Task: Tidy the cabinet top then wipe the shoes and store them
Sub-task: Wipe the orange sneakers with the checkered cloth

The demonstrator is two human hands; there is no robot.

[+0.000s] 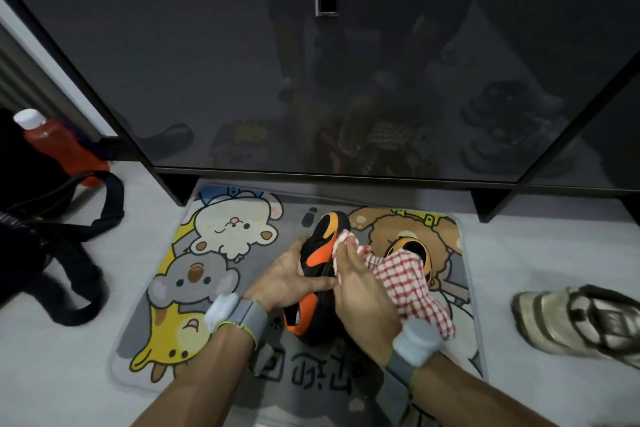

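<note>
Left hand (291, 279) grips shoe (320, 246), right hand (360, 295) grips cloth (405, 276)

Left fingers curl round the black-orange shoe's side; right fingers pinch the checked cloth against its upper. Second shoe (414, 250) lies just beyond, partly under the cloth. Cartoon mat (194, 274) beneath, dark cabinet (242, 80) behind; sneaker (581, 319) right, bag (41, 218) and bottle (52, 139) left

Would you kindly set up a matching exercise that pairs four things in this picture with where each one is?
1 black-and-orange shoe
2 checked cloth
3 red bottle
4 beige sneaker

A floor, far right
B in the left hand
C in the right hand
D beside the black bag

Pairs: 1-B, 2-C, 3-D, 4-A
</note>
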